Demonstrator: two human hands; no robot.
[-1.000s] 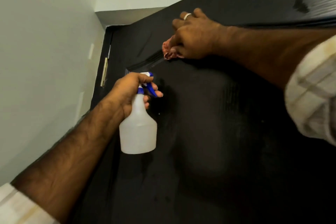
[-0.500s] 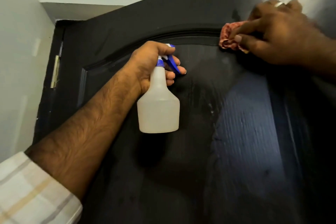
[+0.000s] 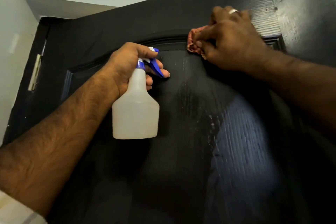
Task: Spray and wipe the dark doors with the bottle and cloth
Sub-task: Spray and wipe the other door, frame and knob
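So the dark door (image 3: 181, 151) fills most of the view, shot from below looking up, with an arched moulding (image 3: 163, 39) near the top and some pale streaks and droplets on the panel under it. The reddish cloth (image 3: 193, 42) is bunched up right on that arch, and the right hand (image 3: 231, 42) has its grip pinched around it, pressing it against the door; there's a ring (image 3: 233, 11) on one finger. The spray bottle (image 3: 135, 109), whitish with a blue trigger (image 3: 156, 68), is just left of the cloth, held close to the panel. The left hand (image 3: 131, 67) has its grip wrapped round the neck, fingers on the trigger. Off to the left there's a hinge (image 3: 35, 72) and a pale wall (image 3: 11, 23).
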